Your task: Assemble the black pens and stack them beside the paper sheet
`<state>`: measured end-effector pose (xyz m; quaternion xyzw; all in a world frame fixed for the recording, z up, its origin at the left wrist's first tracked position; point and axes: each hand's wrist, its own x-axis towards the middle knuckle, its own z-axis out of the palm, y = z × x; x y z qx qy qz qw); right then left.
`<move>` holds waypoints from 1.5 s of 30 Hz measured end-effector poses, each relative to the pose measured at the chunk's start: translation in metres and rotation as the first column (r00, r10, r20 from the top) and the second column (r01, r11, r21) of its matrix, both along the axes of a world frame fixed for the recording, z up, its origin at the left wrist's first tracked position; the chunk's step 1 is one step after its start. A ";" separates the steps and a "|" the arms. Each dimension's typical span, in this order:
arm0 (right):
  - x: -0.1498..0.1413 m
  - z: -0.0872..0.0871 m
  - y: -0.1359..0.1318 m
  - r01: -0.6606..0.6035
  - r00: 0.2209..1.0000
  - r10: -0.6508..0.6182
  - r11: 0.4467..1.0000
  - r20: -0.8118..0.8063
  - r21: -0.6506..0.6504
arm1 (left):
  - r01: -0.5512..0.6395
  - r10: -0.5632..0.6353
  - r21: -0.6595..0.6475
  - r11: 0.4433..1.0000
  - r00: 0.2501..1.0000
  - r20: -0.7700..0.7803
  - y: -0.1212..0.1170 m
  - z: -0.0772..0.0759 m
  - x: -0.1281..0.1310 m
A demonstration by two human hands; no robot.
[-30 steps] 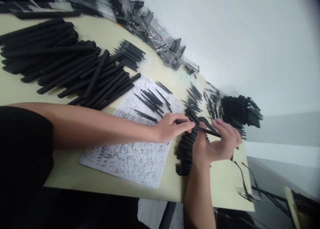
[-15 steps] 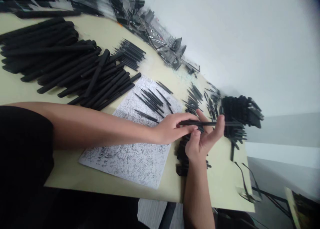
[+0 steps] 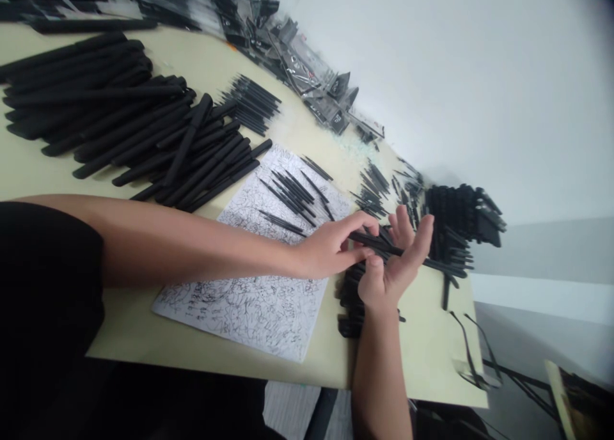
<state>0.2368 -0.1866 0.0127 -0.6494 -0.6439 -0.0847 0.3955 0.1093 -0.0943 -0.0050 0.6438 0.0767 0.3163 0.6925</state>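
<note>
A slim black pen (image 3: 377,240) runs from my left hand across to my right hand. The fingertips and thumb of my left hand (image 3: 323,251) pinch its near end. My right hand (image 3: 396,274) is raised with fingers stretched and apart. The pen passes among those fingers, partly hidden by them, and its far end shows beyond. Under my left forearm lies a scribbled white sheet (image 3: 259,312), with several thin black refills (image 3: 292,194) on it. More dark thin pieces (image 3: 371,187) and black pen parts (image 3: 352,293) lie beside and below my hands.
A large heap of thick black pens (image 3: 110,107) covers the table's left side, near a bundle of thin refills (image 3: 254,104). Crumpled packaging (image 3: 311,75) lines the wall edge. A stack of black pen parts (image 3: 460,213) stands at right, with eyeglasses (image 3: 472,357) at the table's corner.
The pen has tilted, its far end swinging down in the picture. My right hand's fingers have shifted slightly around it. My left hand keeps its pinch in nearly the same place.
</note>
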 end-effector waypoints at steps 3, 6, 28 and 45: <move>0.000 0.000 -0.001 -0.009 1.000 0.009 1.000 -0.010 0.015 | 0.001 -0.001 0.009 1.000 1.000 -0.009 0.001 0.000 0.001; 0.000 0.000 0.000 0.000 1.000 0.000 1.000 0.006 0.025 | 0.005 -0.006 -0.022 1.000 1.000 -0.009 0.002 0.001 0.002; 0.007 0.001 0.000 -0.035 0.990 0.015 0.990 0.139 0.139 | 0.044 -0.049 -0.088 0.995 0.997 -0.057 0.004 0.000 0.003; -0.006 -0.003 0.006 -0.025 0.976 0.063 0.983 -0.210 0.181 | 0.111 -0.119 -0.100 0.989 0.990 -0.080 0.004 0.004 -0.004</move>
